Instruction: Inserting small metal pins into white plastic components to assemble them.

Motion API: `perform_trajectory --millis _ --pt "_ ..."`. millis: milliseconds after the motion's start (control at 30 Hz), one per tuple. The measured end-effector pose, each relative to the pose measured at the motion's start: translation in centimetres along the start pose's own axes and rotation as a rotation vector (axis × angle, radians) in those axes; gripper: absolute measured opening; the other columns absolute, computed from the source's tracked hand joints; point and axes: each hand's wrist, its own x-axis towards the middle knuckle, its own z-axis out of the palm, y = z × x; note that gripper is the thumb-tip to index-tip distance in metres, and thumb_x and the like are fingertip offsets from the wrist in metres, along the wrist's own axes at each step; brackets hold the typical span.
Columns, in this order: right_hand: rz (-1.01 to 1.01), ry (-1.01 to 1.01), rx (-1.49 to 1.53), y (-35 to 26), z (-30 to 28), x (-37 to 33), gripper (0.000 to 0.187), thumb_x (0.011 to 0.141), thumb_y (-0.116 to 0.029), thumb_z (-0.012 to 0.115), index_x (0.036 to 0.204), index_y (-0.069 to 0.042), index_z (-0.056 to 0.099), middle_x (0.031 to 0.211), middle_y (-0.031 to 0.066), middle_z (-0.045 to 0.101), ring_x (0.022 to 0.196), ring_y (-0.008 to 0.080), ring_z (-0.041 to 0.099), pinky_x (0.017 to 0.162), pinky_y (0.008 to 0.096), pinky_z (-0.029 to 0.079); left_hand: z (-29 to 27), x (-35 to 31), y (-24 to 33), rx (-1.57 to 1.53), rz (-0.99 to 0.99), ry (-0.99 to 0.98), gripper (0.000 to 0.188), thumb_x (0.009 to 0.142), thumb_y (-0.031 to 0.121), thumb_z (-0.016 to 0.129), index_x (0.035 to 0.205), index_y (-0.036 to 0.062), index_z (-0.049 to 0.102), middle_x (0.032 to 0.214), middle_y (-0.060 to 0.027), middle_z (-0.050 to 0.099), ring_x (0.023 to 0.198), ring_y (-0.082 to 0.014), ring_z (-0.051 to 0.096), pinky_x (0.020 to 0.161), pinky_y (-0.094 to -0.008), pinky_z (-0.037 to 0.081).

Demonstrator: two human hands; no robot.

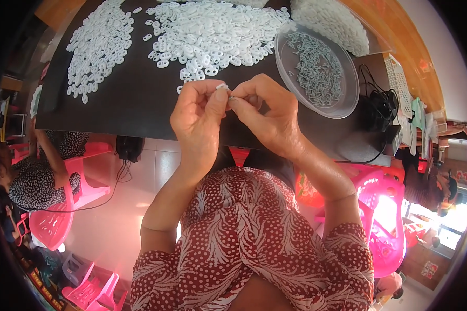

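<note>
Above the near edge of the dark table, my two hands meet with fingertips almost touching. My left hand (198,116) pinches a small white oval plastic piece (221,86) between thumb and forefinger. Facing it, my right hand (271,116) is closed in a pinch on a tiny grey metal screw (232,98), mostly covered by the fingers. Beyond my hands lies a big pile of white two-holed oval pieces (218,33). To the right, a round clear plastic bowl (331,114) holds many small grey screws (319,70).
A second heap of white ovals (98,44) spreads over the dark table (135,103) at left. A clear bag of white parts (332,23) lies at the far right, black cables (381,106) below it. Pink chairs (381,223) flank me; another person (46,171) sits at left.
</note>
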Motion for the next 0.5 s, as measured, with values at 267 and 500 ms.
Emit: perform_trajectory --millis 267,500 --pt "0.226 0.005 0.214 -1.2 0.4 0.0 0.006 0.08 -0.001 0.065 0.081 0.001 0.059 0.075 0.0026 0.06 0.064 0.0047 0.056 0.054 0.0203 0.044 -0.1 -0.5 -0.8 -0.051 0.087 0.018 0.007 0.091 0.005 0.057 0.093 -0.0019 0.056 0.082 -0.005 0.059 0.066 -0.0089 0.052 0.061 -0.022 0.044" --pt "0.199 0.048 0.21 -0.1 0.2 0.3 0.005 0.079 0.0 0.065 0.081 -0.001 0.06 0.077 0.0029 0.06 0.065 0.0063 0.055 0.056 0.0219 0.044 -1.6 1.3 0.0 -0.362 -0.32 -0.057 0.011 0.089 0.007 0.057 0.087 -0.0031 0.057 0.076 -0.0093 0.06 0.056 -0.0131 0.055 0.05 -0.0246 0.043"
